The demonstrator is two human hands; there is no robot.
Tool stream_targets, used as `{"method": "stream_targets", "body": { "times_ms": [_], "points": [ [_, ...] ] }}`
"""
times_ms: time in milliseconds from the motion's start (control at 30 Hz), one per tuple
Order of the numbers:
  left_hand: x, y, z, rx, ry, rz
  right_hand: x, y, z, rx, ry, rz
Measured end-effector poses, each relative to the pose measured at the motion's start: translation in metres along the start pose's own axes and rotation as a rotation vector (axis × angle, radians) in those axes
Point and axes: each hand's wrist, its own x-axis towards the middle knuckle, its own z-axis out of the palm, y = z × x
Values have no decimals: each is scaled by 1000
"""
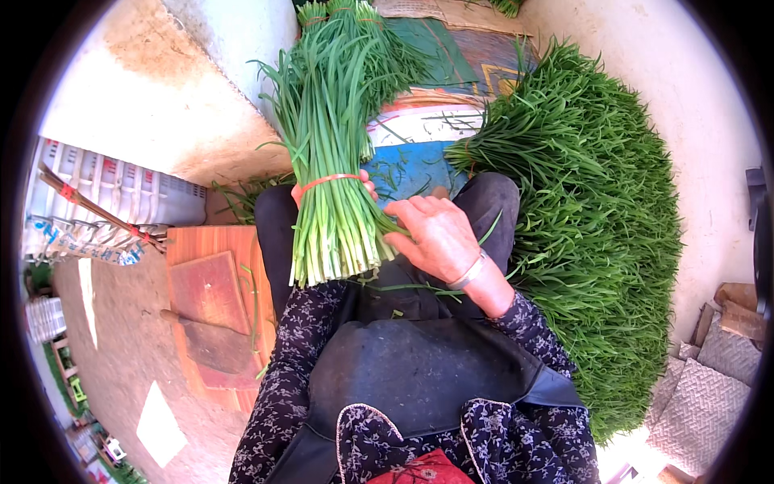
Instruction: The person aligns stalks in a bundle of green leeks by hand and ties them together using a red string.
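A thick bunch of garlic chives (334, 230) lies tilted over my lap, pale cut stems toward me and green leaves away. A red band (329, 180) goes round it. My left hand (368, 185) is wrapped round the bunch from behind at the band; only its fingertips and part of its edge show, the rest being hidden by the stems. My right hand (439, 235), with a metal bracelet on the wrist, is at the right side of the stem ends. Its thumb and fingers pinch some outer stems there.
A huge heap of loose garlic chives (597, 226) fills the right side beside the wall. Banded bunches (347, 24) lie beyond my knees. At left, a wooden board (197, 242) bears a cleaver (214, 343). White crates (137, 185) and a stick (97, 206) stand farther left.
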Motion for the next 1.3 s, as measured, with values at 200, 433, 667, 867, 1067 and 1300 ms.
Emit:
{"method": "stream_targets", "body": {
  "times_ms": [200, 433, 667, 867, 1067, 1300],
  "points": [
    [7, 8, -10, -45, -131, -27, -15, 10, 0, 43, -39, -18],
    [23, 44, -4, 23, -132, 182, -124, 43, -1, -235, -764, 282],
    [26, 60, 58, 33, -359, 64, -91, 33, 82, -398, -967, 141],
    [46, 64, 104, 61, -544, -67, -66, 104, 170, -346, -969, 215],
    [26, 80, 113, 356, -92, 70, -9, 112, 70, 35, -291, 496],
    [51, 31, 77, 594, 26, 321, 18, 6, -47, 842, 33, 340]
  ]
}}
